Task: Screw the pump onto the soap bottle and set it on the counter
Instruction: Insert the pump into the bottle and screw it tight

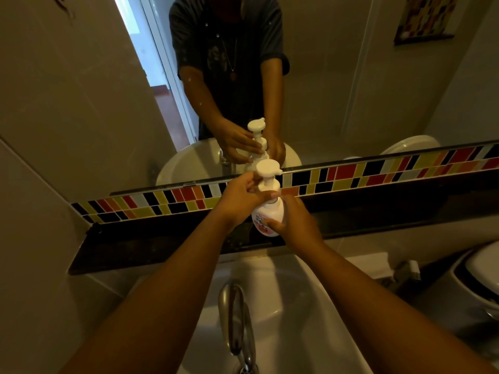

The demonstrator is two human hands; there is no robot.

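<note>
Standing upright near the worktop's point(167, 247) front edge, the bottle point(267, 215) is gripped by the right hand point(295, 225); the pump point(267, 174) collar is pinched by the left hand point(240, 201).

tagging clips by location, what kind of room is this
Most likely a home bathroom: a white sink with a metal faucet, a wall mirror above a dark ledge, and a toilet at the right edge.

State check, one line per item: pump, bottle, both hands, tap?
pump: seated on the bottle neck, upright; how tight, cannot tell
soap bottle: upright at the dark counter; resting or just above, cannot tell
left hand: fingers on the pump collar
right hand: wrapped around the bottle body
faucet: no water visible
</note>
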